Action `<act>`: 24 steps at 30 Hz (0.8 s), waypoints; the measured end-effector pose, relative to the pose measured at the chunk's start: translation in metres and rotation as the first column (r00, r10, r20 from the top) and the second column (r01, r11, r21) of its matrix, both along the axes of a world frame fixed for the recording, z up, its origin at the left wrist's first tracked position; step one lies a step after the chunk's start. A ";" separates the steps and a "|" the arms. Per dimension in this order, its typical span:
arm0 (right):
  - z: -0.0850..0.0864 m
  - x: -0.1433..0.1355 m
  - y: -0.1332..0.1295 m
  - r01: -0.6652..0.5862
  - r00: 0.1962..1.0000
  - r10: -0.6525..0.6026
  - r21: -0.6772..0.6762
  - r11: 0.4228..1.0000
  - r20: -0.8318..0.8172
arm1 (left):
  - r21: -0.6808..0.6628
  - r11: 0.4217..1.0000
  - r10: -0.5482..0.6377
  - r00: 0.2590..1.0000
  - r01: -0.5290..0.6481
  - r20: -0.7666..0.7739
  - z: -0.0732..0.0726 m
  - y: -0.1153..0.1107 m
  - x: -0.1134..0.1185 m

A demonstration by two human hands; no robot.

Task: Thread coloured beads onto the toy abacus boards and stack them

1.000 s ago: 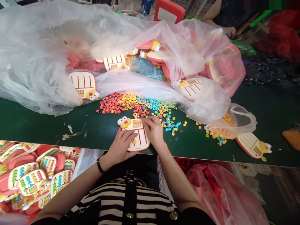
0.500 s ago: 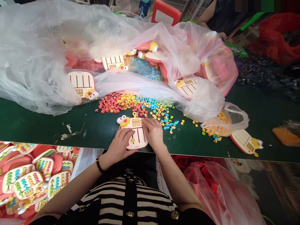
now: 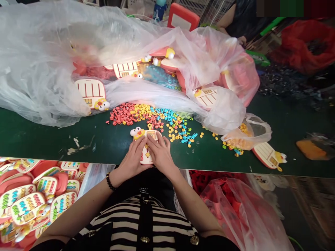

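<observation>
A cream toy board [image 3: 147, 159] with a yellow, big-eyed duck head [image 3: 137, 132] at its upper left lies at the table's front edge. My left hand [image 3: 133, 157] grips the board's left side and lower edge, its fingertips reaching over the face. My right hand [image 3: 161, 151] lies over the board's right part, fingers bent together near the left fingertips; anything pinched there is too small to make out. A yellow piece [image 3: 147, 154] sits on the board between the hands. Just behind are piles of small red pieces [image 3: 121, 114], yellow pieces [image 3: 143, 112] and blue pieces [image 3: 167, 115].
Plastic bags [image 3: 146, 91] holding boards and pieces span the table's back. Another board [image 3: 267, 155] lies at the right, near a small bag of yellow pieces [image 3: 242, 134]. Filled boards [image 3: 28, 207] are heaped at lower left. A person's arm [image 3: 227, 19] shows at the back right.
My right hand has moved left over the board, its fingers now beside my left fingertips. My left fingers have shifted up the board. The view has turned slightly.
</observation>
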State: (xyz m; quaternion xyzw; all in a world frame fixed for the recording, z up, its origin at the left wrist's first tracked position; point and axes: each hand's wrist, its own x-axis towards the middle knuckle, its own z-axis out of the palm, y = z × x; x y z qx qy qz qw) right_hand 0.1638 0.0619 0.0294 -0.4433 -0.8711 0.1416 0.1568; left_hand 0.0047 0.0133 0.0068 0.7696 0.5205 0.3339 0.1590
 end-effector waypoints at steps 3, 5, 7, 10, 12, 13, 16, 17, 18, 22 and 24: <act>0.003 0.000 0.001 -0.023 1.000 0.022 -0.029 0.999 -0.020 | -0.008 1.000 0.008 0.999 -0.008 0.031 -0.001 0.000 0.000; 0.004 0.001 0.000 -0.037 0.998 0.035 -0.040 0.998 -0.052 | -0.020 1.000 0.009 0.999 -0.008 0.045 -0.002 0.000 -0.001; 0.005 0.002 -0.001 -0.063 0.995 0.059 -0.044 0.997 -0.084 | -0.032 0.999 0.008 0.999 -0.006 0.041 -0.002 0.000 -0.001; 0.007 0.003 -0.002 -0.118 0.983 0.110 -0.041 0.992 -0.149 | -0.037 0.999 0.006 1.000 -0.006 0.009 -0.001 -0.001 -0.001; 0.007 0.009 0.002 -0.113 0.967 0.105 -0.019 0.993 -0.233 | -0.033 0.999 -0.015 0.999 0.014 -0.028 0.000 -0.001 -0.002; 0.008 0.015 0.008 -0.052 0.958 0.050 0.000 0.999 -0.284 | -0.032 0.999 -0.027 0.999 0.026 -0.046 0.000 -0.002 -0.003; 0.010 0.045 0.036 0.358 0.872 -0.312 0.057 0.932 -0.378 | -0.029 0.998 -0.064 0.995 0.062 -0.073 0.001 -0.002 -0.004; 0.011 0.057 0.048 0.486 0.830 -0.430 0.083 0.870 -0.355 | -0.026 0.997 -0.071 0.995 0.070 -0.073 0.002 -0.002 -0.004; 0.012 0.068 0.060 0.536 0.824 -0.491 0.108 0.837 -0.285 | -0.021 0.997 -0.078 0.994 0.076 -0.071 0.002 -0.001 -0.004; 0.007 0.090 0.097 0.457 0.888 -0.460 0.153 0.876 -0.019 | -0.014 0.997 -0.070 0.996 0.070 -0.062 0.004 0.000 -0.003; 0.002 0.088 0.106 0.397 0.910 -0.412 0.192 0.897 0.041 | -0.014 0.998 -0.061 0.996 0.061 -0.058 0.005 0.000 -0.002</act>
